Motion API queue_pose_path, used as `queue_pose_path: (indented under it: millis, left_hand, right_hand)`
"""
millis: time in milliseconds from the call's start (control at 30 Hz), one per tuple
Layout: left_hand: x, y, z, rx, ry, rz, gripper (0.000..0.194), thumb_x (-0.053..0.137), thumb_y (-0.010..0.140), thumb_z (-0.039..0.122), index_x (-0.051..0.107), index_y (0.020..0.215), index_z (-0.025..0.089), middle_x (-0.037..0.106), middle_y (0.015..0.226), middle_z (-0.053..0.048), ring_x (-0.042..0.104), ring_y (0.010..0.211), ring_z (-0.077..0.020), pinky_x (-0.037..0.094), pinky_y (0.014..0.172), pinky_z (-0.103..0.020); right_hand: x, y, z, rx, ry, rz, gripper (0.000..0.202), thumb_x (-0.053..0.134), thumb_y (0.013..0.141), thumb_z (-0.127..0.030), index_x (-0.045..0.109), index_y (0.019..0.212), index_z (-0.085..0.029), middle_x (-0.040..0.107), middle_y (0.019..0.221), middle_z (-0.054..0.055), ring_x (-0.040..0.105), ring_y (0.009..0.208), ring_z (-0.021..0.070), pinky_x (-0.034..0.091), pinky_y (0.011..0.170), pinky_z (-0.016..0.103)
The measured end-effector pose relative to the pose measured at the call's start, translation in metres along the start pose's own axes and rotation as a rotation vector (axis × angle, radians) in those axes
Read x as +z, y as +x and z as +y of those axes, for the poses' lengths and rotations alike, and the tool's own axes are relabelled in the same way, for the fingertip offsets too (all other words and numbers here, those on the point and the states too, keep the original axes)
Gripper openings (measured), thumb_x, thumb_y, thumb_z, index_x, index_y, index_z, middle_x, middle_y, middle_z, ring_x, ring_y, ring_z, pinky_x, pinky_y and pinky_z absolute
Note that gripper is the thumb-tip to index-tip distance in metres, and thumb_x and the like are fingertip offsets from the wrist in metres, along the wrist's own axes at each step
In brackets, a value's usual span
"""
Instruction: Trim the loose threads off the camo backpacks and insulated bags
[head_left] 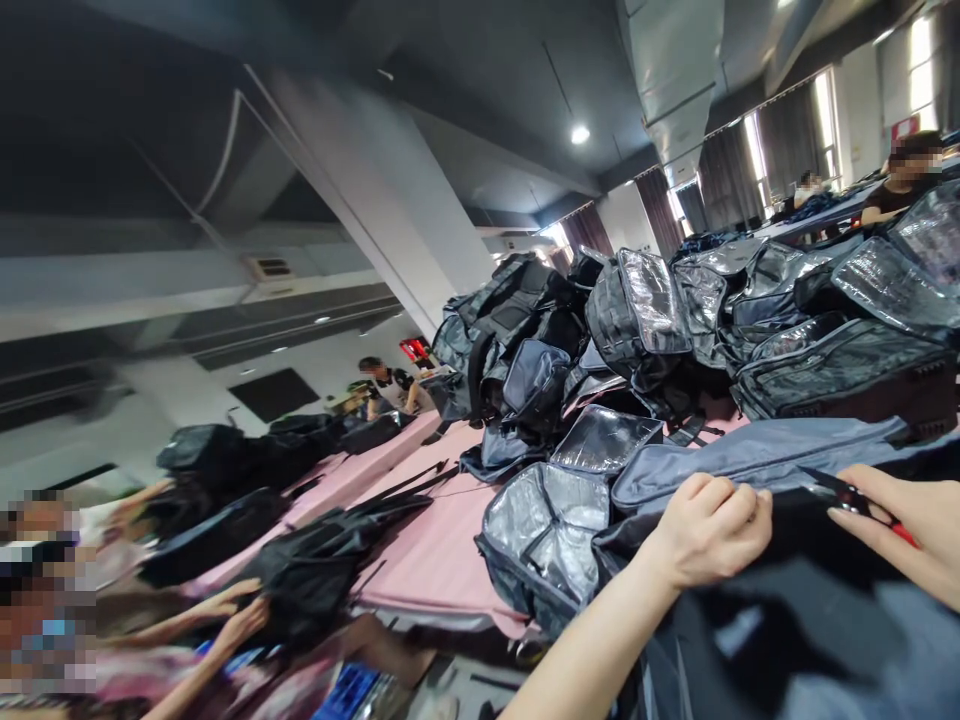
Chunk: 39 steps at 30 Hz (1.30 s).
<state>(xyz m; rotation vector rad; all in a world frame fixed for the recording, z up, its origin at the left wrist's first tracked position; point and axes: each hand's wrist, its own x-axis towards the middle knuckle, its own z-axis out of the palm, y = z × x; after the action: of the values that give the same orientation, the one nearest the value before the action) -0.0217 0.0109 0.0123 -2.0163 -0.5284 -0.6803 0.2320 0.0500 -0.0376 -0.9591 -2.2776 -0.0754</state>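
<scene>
A dark bag (787, 620) with a grey-blue lining (742, 450) lies before me at the lower right. My left hand (712, 530) is closed in a fist at its upper edge, gripping the fabric; the fingertips are hidden. To the right, my right hand (911, 515) grips small thread snips (851, 495) with dark blades and a red handle. The blades point left, over the bag's edge, a little way from my left hand. Just left of the bag, an open bag with a silver foil lining (555, 515) sits on the pink-covered table (435, 550).
A heap of dark camouflage bags (517, 310) and foil-lined ones (652, 300) rises behind my hands. At the left, a co-worker's hands (244, 610) hold a black bag (315, 560). More black bags (217, 470) lie farther back. Another person (900, 185) is at the far right.
</scene>
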Motion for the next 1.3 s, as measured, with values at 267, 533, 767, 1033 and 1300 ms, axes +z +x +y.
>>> queue_pose_path:
  millis: [267,533,767,1033,1300]
  left_hand:
    - [-0.003,-0.001,0.003,0.011,0.062,-0.05,0.008,0.071,0.083,0.017,0.071,0.091,0.017,0.064,0.089,-0.002,0.045,0.065,-0.0096,0.035,0.059,-0.027]
    - [0.0,-0.004,0.004,0.003,0.036,-0.052,0.009,0.071,0.082,0.017,0.07,0.091,0.015,0.065,0.09,-0.002,0.045,0.064,-0.0101,0.034,0.057,-0.028]
    - [-0.001,-0.006,0.007,0.005,0.062,-0.142,0.01,0.068,0.085,0.017,0.069,0.095,0.017,0.067,0.092,-0.003,0.049,0.064,-0.0104,0.036,0.058,-0.028]
    - [-0.007,0.002,0.005,-0.095,-0.063,-0.133,0.012,0.064,0.086,0.016,0.069,0.098,0.017,0.068,0.084,-0.001,0.051,0.065,-0.0118,0.039,0.058,-0.028]
    - [0.001,0.026,0.008,-0.503,-0.265,-0.209,0.014,0.059,0.094,0.029,0.07,0.091,0.021,0.071,0.08,-0.001,0.064,0.072,-0.0132,0.05,0.065,-0.026]
  right_hand:
    - [0.015,0.007,-0.025,-0.167,-0.14,0.203,0.04,0.019,0.108,-0.039,0.052,0.104,-0.018,0.061,0.06,-0.001,0.058,0.043,0.017,0.033,0.041,0.03]
    - [0.014,0.005,-0.026,-0.15,-0.122,0.217,0.035,0.022,0.107,-0.039,0.05,0.102,-0.019,0.055,0.054,-0.004,0.055,0.04,0.0167,0.031,0.04,0.028]
    - [0.017,0.004,-0.032,-0.11,-0.265,0.272,0.035,0.025,0.106,-0.037,0.052,0.1,-0.017,0.053,0.054,-0.001,0.053,0.038,0.018,0.027,0.041,0.026]
    - [0.015,0.001,-0.023,-0.009,-0.136,0.277,0.038,0.021,0.107,-0.043,0.05,0.101,-0.019,0.054,0.052,-0.003,0.056,0.039,0.0197,0.029,0.038,0.028]
    - [0.021,-0.004,-0.016,0.029,0.127,0.195,0.035,0.029,0.106,-0.049,0.05,0.099,-0.022,0.059,0.059,-0.005,0.059,0.044,0.018,0.03,0.039,0.028]
